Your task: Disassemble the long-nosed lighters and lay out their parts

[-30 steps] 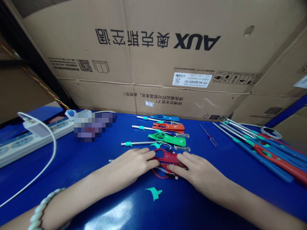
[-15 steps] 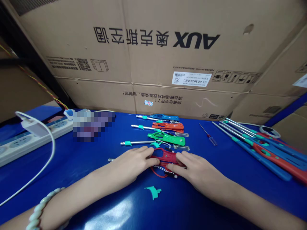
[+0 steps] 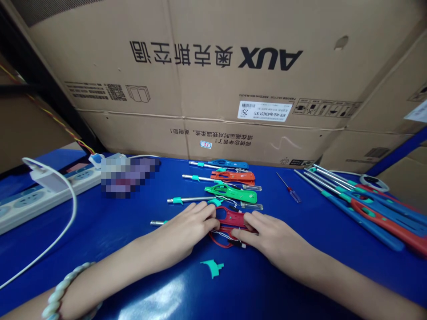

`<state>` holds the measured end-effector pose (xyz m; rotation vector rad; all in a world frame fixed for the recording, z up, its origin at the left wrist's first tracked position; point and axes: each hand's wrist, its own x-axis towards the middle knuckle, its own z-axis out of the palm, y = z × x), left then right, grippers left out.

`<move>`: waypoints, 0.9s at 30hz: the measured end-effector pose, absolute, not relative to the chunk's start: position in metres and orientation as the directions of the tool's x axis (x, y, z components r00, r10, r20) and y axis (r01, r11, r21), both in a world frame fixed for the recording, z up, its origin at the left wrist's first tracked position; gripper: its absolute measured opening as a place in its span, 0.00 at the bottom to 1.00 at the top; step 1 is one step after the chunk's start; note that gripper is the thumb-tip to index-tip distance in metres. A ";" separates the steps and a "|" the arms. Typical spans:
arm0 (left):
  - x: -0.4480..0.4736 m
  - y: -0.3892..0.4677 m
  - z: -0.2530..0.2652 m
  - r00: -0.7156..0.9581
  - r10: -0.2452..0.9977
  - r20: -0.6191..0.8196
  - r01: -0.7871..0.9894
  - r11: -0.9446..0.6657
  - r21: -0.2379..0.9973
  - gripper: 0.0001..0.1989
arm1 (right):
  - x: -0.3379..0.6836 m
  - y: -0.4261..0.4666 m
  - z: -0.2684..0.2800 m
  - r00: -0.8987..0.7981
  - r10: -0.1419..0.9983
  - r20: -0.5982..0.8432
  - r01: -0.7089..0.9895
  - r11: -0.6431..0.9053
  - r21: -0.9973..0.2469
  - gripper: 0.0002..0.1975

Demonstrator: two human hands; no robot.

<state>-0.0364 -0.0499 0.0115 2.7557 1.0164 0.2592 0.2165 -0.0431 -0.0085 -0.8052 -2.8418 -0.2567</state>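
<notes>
A red lighter casing (image 3: 232,217) lies on the blue table in front of me. My left hand (image 3: 200,224) pinches its left end, fingers curled down over it. Thumb and fingers of my right hand (image 3: 262,229) grip the right end. Just below, a second red casing part (image 3: 222,240) lies with white wires and a black piece (image 3: 237,243) on it. A metal lighter tube (image 3: 156,223) sticks out to the left behind my left wrist. A loose turquoise trigger (image 3: 212,268) rests nearer to me. What the fingertips press on is partly hidden.
Beyond my hands lie green (image 3: 238,194), orange (image 3: 238,178) and blue (image 3: 230,164) lighter casings with metal tubes. A small screwdriver (image 3: 289,189) and several long lighters (image 3: 370,209) are on the right. A power strip (image 3: 36,198) stands left; a cardboard box (image 3: 200,93) walls the back.
My left hand's fingers have curled in more tightly at the red casing's left end. My right hand stays almost where it was.
</notes>
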 end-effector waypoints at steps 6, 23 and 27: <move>-0.036 -0.051 0.009 0.746 0.659 0.093 0.628 -0.744 0.230 0.22 | 0.216 -0.044 -0.007 -0.845 0.482 0.231 0.519 0.843 0.140 0.17; -0.034 -0.052 0.012 0.744 0.666 0.057 0.647 -0.739 0.189 0.23 | 0.214 -0.044 -0.008 -0.841 0.505 0.195 0.533 0.834 0.139 0.25; -0.034 -0.052 0.010 0.742 0.666 0.083 0.644 -0.741 0.191 0.21 | 0.215 -0.042 -0.007 -0.835 0.527 0.157 0.539 0.841 0.050 0.24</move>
